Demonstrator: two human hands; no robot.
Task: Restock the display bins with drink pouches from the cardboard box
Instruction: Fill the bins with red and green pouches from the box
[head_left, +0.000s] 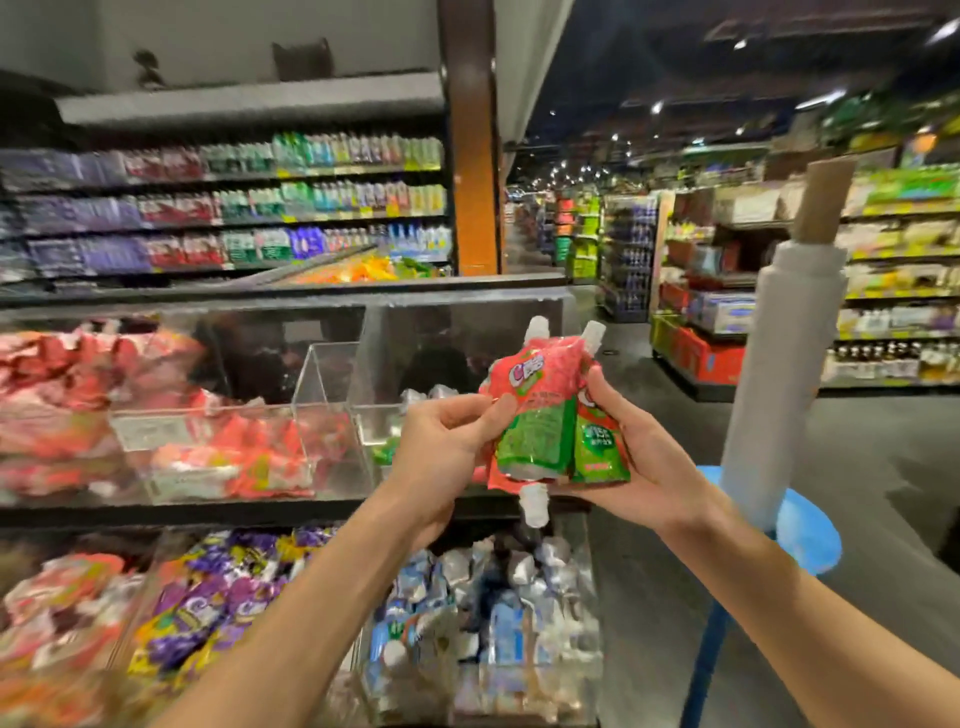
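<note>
Several pouches (540, 415) held up, just right of the clear bin (371, 431).
We judge them soft, light and slick, best gripped at the side seams. Our left hand (441, 447) pinches the bundle's left edge between thumb and curled fingers. Our right hand (639, 457) cups its right side, thumb on the front.
</note>
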